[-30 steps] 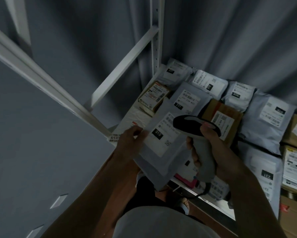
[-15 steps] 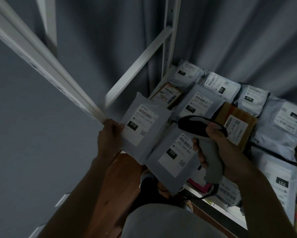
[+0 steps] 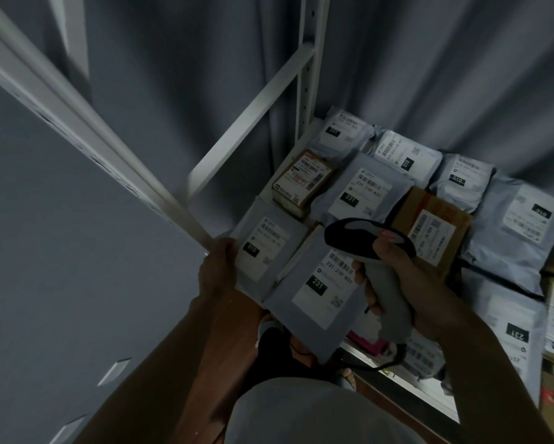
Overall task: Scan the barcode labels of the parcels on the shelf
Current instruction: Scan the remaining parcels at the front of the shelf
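Observation:
My left hand [image 3: 217,267] grips the left edge of a grey mailer marked 010 [image 3: 266,248], which lies at the shelf's front left corner. A second grey mailer marked 231 [image 3: 314,299] lies beside it and hangs over the shelf's front edge. My right hand [image 3: 407,277] holds a grey and black barcode scanner [image 3: 370,241] above the upper right of the 231 mailer, its head aimed left. Its cable [image 3: 381,366] hangs below. More labelled parcels fill the shelf behind, including a small brown box [image 3: 302,181] and a cardboard box [image 3: 429,232].
White shelf uprights [image 3: 306,75] and a slanted brace [image 3: 250,123] frame the left side. A grey curtain hangs behind. Several grey mailers [image 3: 519,225] and boxes crowd the right. A lower shelf [image 3: 429,389] holds further parcels. My feet and a wooden floor show below.
My left hand has carried the 010 mailer left off the stack and set it at the shelf's front left corner, uncovering the 231 mailer. The scanner has stayed nearly in place.

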